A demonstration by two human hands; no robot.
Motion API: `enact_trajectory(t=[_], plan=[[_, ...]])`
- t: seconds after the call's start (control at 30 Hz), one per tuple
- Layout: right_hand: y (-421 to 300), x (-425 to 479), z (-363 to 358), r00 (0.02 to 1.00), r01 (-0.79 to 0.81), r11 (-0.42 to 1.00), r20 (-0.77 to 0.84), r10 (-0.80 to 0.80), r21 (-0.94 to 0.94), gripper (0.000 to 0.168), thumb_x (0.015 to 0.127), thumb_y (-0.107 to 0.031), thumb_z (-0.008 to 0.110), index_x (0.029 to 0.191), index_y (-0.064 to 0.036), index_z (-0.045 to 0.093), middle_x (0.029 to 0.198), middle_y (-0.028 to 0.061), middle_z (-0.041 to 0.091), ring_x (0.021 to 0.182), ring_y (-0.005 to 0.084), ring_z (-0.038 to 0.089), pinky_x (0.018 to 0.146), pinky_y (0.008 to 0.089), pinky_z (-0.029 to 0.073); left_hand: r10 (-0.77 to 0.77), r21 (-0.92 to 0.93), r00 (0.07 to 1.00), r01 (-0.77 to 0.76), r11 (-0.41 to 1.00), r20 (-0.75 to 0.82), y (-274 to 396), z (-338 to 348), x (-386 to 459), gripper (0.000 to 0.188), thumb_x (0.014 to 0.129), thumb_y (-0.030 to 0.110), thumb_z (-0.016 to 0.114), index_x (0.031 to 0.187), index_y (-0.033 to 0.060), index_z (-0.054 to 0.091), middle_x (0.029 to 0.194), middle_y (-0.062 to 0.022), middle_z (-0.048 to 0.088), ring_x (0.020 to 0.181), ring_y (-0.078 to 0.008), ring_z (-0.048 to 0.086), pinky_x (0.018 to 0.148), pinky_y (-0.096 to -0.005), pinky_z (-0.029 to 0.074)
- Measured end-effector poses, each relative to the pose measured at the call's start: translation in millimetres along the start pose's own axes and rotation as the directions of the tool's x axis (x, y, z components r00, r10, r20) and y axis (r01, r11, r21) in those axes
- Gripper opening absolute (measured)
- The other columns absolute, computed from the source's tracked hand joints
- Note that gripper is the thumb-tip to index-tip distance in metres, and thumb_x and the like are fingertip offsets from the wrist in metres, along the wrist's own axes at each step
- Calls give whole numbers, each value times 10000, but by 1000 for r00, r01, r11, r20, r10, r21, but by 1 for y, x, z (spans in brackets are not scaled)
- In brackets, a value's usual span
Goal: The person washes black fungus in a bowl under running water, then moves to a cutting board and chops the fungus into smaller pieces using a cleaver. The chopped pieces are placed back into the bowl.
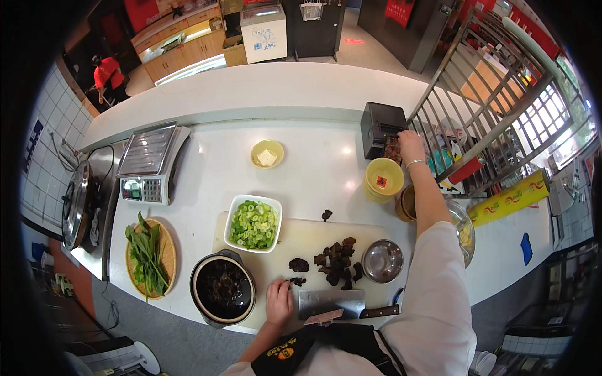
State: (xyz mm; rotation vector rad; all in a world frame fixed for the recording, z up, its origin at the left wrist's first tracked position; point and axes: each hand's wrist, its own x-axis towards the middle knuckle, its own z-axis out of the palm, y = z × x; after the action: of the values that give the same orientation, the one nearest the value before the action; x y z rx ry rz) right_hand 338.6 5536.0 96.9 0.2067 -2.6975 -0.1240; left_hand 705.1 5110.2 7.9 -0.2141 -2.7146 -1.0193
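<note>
My left hand [279, 301] is at the near side of a white cutting board [301, 235], its fingertips beside a small dark piece of food [297, 281]; whether it pinches the piece is unclear. A dark slice [298, 264] and a pile of dark brown chunks [336, 261] lie farther along the board. The cleaver [331, 301] rests flat before me, its handle to the right. Stretched far forward, my right hand [411, 145] is at a packet with reddish-brown contents [392, 149], next to a black printer [383, 127]. Its fingertips are partly hidden.
Around the board are a black-glazed pot [223, 289] holding dark liquid, chopped scallions [254, 223], a steel bowl [383, 261] and stacked yellow bowls [383, 178]. A scale [150, 160] and leafy greens [146, 258] stand left. A metal rack [489, 94] rises right. Someone [109, 77] is beyond the counter.
</note>
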Motion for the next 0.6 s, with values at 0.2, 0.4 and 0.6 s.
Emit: enact_trajectory(t=[0.2, 0.4, 0.6], plan=[[-21, -17, -50, 901, -73, 925, -372, 221, 373, 267, 795, -70, 566, 1055, -13, 558, 1027, 158, 582, 985, 323, 509, 883, 395, 405, 18, -1, 1000, -18, 1000, -17, 2, -2, 0, 269, 757, 36, 559, 1024, 6, 533, 1031, -186, 519, 946, -362, 505, 839, -420, 410], [-143, -118, -118, 930, 341, 737, -325, -172, 583, 264, 751, -47, 567, 1013, -17, 577, 984, 134, 581, 964, 302, 517, 865, 383, 417, -15, -101, 997, 7, 995, -77, -13, 6, -4, 354, 760, 4, 567, 1095, -11, 453, 1030, -207, 517, 953, -380, 503, 848, -421, 409], [-285, -218, -119, 863, 286, 528, 24, -504, 800, 299, 720, -51, 582, 1019, -35, 588, 977, 117, 579, 965, 289, 517, 867, 377, 421, 49, -206, 987, -81, 975, -155, -14, 4, 1, 203, 799, -30, 532, 999, -1, 517, 1019, -190, 532, 916, -356, 535, 815, -392, 442]])
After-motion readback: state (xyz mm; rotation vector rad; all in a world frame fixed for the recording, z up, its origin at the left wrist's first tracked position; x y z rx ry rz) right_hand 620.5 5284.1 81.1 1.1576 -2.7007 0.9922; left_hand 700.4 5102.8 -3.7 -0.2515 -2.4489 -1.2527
